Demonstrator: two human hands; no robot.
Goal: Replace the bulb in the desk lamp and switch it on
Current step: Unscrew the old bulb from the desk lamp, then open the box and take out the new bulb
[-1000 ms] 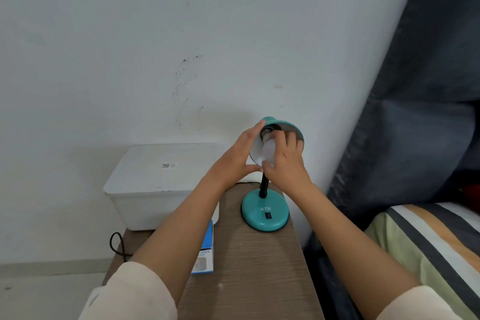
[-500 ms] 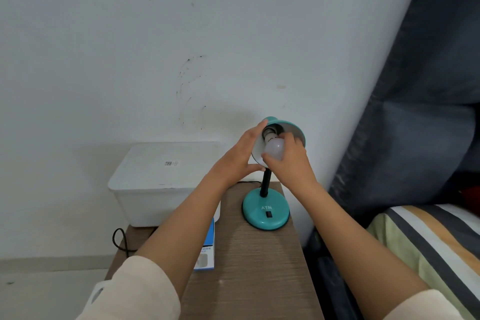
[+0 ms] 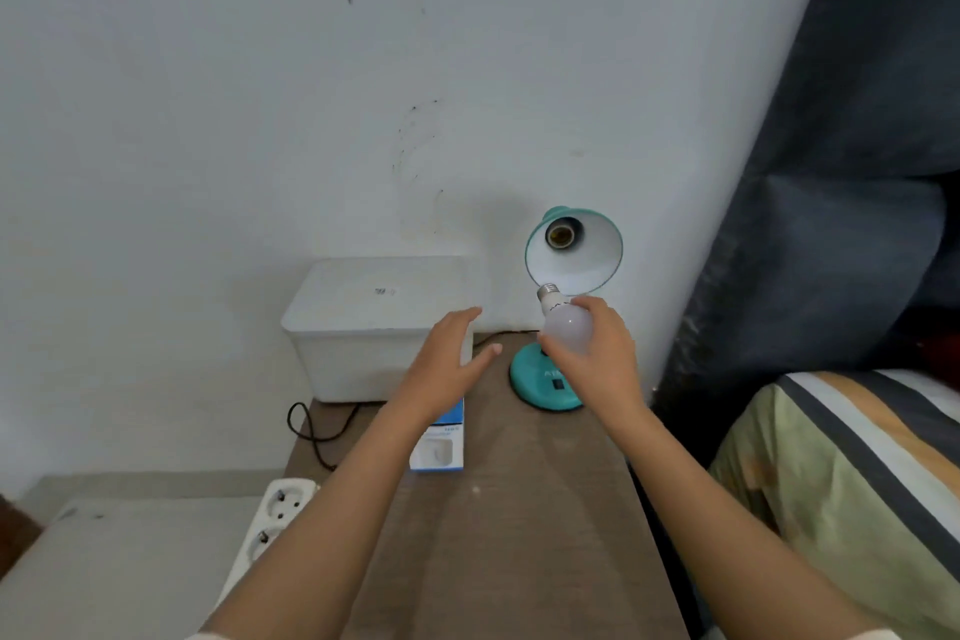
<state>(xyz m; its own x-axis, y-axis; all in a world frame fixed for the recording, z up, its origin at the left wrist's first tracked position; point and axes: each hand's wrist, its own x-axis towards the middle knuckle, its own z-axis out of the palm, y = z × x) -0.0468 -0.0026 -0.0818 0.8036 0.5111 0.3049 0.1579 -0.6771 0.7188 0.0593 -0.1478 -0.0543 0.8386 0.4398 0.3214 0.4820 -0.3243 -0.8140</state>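
The right hand grips a frosted white bulb, its metal screw base up, just below the teal desk lamp's empty socket. The left hand hovers open, holding nothing, over the wooden table.

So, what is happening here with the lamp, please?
A person is changing the bulb of a teal desk lamp on a wooden table. The right hand holds a white bulb, out of the lamp, just below the shade. The socket is empty. The left hand is open and holds nothing, above a blue bulb box.
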